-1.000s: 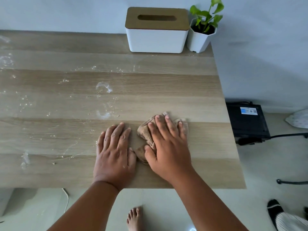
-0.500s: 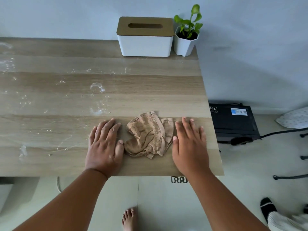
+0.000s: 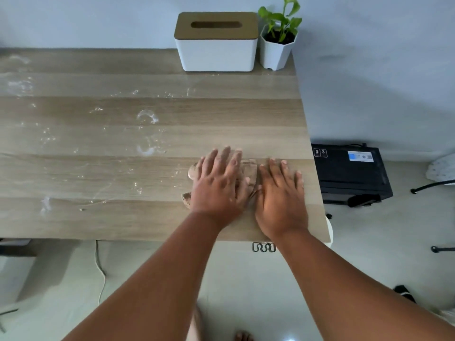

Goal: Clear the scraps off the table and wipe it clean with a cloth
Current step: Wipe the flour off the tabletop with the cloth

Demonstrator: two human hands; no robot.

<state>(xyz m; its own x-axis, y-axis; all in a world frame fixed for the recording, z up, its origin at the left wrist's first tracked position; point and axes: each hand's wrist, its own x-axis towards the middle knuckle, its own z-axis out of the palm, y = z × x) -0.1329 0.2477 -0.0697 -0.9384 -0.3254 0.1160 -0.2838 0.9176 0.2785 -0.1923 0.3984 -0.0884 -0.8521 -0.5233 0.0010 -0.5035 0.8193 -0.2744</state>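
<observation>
On the wooden table, smeared with white residue, the left hand presses flat, fingers straight, on a brown cloth near the right edge; beside it the right hand lies flat, fingers released.

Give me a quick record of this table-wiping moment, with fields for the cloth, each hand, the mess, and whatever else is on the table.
cloth: crumpled tan cloth, mostly hidden under the left hand
left hand: left hand flat on the cloth, fingers straight
right hand: right hand flat on the light wooden table, beside the cloth
mess: white smears and specks across the table's left and middle
other items: white tissue box with wooden lid; small green plant in a white pot, both at the far edge
</observation>
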